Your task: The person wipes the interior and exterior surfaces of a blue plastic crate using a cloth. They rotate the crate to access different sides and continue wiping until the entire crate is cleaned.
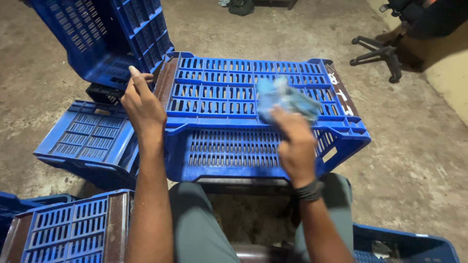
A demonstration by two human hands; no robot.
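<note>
A blue slatted plastic crate (219, 92) lies upside down in front of my knees. My right hand (295, 146) grips a pale blue cloth (285, 100), blurred by motion, and presses it on the crate's upturned bottom near the right side. My left hand (142, 104) rests on the crate's left end, fingers closed over its brown-stained edge.
Another blue crate (83, 139) lies upside down on the left, and one stands tilted behind it (105, 36). More blue crates sit at the lower left (68, 229) and lower right (404, 243). An office chair base (380, 53) stands at the upper right on the concrete floor.
</note>
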